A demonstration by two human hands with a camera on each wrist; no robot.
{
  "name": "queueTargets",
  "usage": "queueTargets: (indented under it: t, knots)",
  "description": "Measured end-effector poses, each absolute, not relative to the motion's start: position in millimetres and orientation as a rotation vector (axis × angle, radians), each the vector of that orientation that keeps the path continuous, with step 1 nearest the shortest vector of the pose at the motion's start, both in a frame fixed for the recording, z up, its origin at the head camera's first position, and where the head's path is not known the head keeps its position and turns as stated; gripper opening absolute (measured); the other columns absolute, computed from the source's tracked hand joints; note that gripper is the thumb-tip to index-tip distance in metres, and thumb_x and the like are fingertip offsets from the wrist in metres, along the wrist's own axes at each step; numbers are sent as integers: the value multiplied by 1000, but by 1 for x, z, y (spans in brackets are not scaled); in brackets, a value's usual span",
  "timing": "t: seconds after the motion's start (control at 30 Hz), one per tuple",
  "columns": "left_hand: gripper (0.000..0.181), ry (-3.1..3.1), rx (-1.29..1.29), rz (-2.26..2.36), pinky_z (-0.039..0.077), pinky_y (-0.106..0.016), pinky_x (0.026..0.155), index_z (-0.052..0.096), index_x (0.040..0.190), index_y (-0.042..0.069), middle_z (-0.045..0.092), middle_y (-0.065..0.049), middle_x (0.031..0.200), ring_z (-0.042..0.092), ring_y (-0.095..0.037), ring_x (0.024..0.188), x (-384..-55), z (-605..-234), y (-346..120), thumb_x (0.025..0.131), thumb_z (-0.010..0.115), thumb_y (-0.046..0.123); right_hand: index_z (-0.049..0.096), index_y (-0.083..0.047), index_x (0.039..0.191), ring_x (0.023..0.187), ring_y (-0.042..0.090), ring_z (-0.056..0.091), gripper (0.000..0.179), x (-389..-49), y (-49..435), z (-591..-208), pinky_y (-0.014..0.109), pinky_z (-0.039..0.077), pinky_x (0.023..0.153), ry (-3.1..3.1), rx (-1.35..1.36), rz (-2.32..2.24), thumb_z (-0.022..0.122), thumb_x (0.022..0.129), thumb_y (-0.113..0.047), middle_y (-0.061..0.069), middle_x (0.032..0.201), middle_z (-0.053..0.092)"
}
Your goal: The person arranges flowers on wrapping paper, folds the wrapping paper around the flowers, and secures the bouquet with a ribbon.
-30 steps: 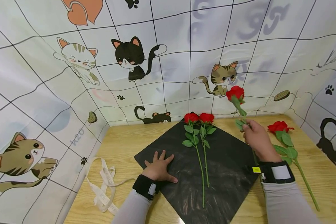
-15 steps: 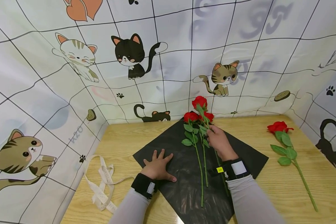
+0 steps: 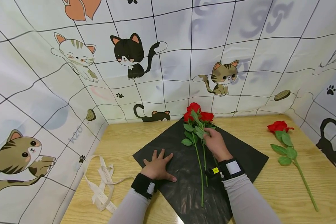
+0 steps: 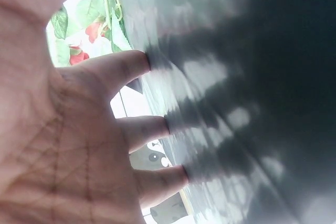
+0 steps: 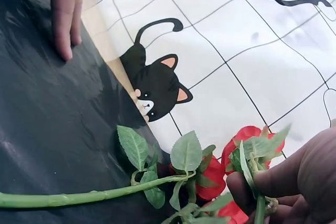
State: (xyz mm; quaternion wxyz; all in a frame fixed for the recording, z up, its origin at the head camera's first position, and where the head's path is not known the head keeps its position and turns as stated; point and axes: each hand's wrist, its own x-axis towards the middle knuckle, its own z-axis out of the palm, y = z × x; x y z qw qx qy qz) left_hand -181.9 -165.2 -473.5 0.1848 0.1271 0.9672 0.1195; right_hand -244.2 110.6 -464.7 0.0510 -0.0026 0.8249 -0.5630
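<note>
A thin, glossy black square sheet (image 3: pixel 176 189) lies cornerwise, like a diamond, on a pale wood-grain tabletop (image 3: pixel 120 137). On the left part of the sheet, a person's left hand (image 3: pixel 157 168) rests with fingers and thumb spread wide; in the left wrist view its fingertips touch the surface.

Over the sheet's far corner, the right hand (image 3: pixel 217 143) pinches the green stem of a red artificial rose (image 3: pixel 194 107) between thumb and fingers, among the leaves below the bloom. That bloom overlaps the heads of two more red artificial roses with leafy green stems (image 3: pixel 198 168), which lie side by side on the sheet, blooms at its far corner and stems pointing towards the person. Whether the held bloom touches them cannot be told.

To the right of the sheet, well apart from it, a single red rose with a long green stem (image 3: pixel 291 153) lies on the tabletop. To the left of the sheet is a loose tangle of cream ribbon (image 3: pixel 102 198) with printed lettering.

Beyond the sheet rises a white fabric backdrop (image 3: pixel 176 62) with black grid lines and cartoon cats. Both wrists wear black straps (image 3: pixel 142 186) below light grey sleeves (image 3: pixel 247 199).
</note>
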Motion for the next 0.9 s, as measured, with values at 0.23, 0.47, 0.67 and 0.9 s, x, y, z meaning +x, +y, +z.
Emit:
queueTargets:
  t: [0.23,0.47,0.67,0.9]
  knots:
    - [106,2720,353,342,19,-87,109,35,163,30,17,-14,174,8,-48,160,-182,-473,-165,76,86,62,38,-3,160,146,45,40,52,-245,113,-467,57,43,110,2460,-11,-1750,49,111,-20,27,163,36]
    - [107,2719,345,349,19,-87,109,36,163,31,17,-14,174,8,-48,160,-181,-473,-164,75,87,62,52,1,149,87,32,58,50,-247,107,-480,39,46,72,2796,-53,-1435,61,106,-24,23,112,62]
    - [107,2713,350,346,19,-87,109,35,164,31,17,-14,175,7,-48,160,-181,-474,-164,76,86,63,57,4,144,114,42,65,50,-247,103,-489,55,53,90,2988,-147,-1144,66,103,-24,27,134,65]
    - [107,2719,346,339,19,-87,109,35,164,31,17,-14,175,8,-48,160,-182,-474,-164,75,86,63,61,6,139,113,42,64,47,-249,100,-491,55,53,91,3021,-161,-1039,69,101,-20,27,126,67]
